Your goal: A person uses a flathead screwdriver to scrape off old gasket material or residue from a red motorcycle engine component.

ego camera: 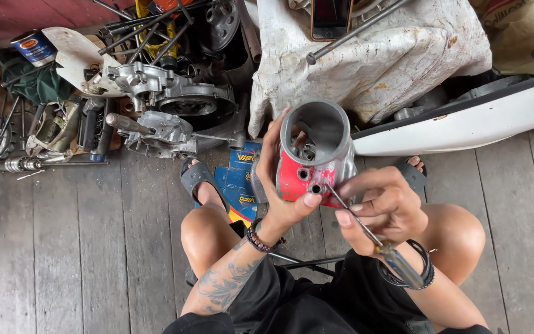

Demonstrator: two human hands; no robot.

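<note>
Nearest the camera, the right hand point(383, 207) is closed on one screwdriver point(366, 230): thumb and forefinger pinch the thin metal shaft, and the dark handle runs back under the palm toward the wrist. The tip of the shaft sits at a small hole in the red face of the housing point(312, 156).

Left hand point(277, 185) has its grip wrapped about that housing, one silver casting with a red-painted lower face and a wide round mouth open toward the camera. Its fingers reach up the left wall, and the thumb presses across the bottom edge of the red face. At least two small holes show on the red face. The part is held in the air above the knees, between the two hands.

Two black sandals show on the plank floor point(94, 247), one on each foot. Each wrist carries a dark band. One blue and yellow carton point(242, 179) lies on the floor under the housing. Up left, one bare engine block point(168, 108) rests among loose rods and tools, with one blue tin point(34, 46) near the corner. One white cloth point(372, 62) covers a bulky shape behind.
</note>
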